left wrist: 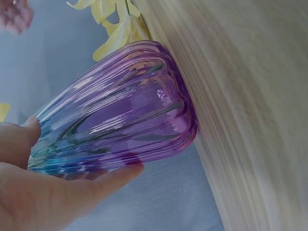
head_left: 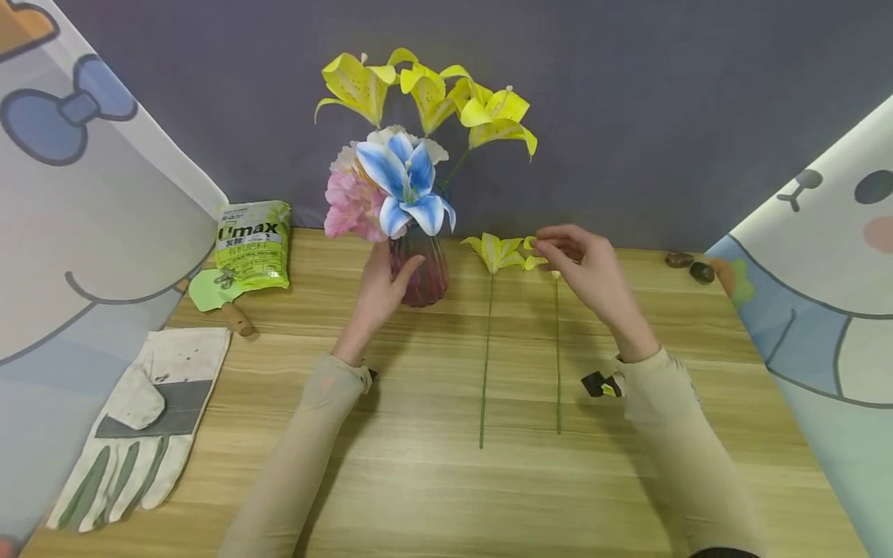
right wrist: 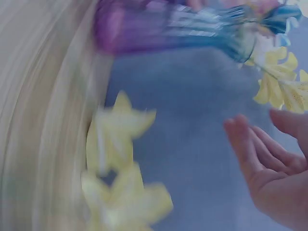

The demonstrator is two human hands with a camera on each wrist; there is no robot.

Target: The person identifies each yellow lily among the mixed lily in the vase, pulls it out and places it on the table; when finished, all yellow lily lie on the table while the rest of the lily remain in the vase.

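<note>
Left hand [head_left: 379, 293] grips vase [head_left: 427, 273], right hand [head_left: 591, 273] empty

The left hand has its thumb on one side of the ribbed glass and its fingers on the other. The right hand is partly open, fingers loosely bent, with hold of nothing. Just left of its fingertips are the heads of two loose yellow lilies [head_left: 491, 254] on the desk [head_left: 418, 480]. Above the left hand, a blue lily [head_left: 394, 177], pink bloom [head_left: 349, 203] and three taller yellow lilies [head_left: 357, 84] rise from the vase. Farther left sit a bag [head_left: 253, 249] and glove [head_left: 183, 411].

Head camera looks forward and down; close, tilted wrist views share what seems one vase [left wrist: 120, 108].
</note>
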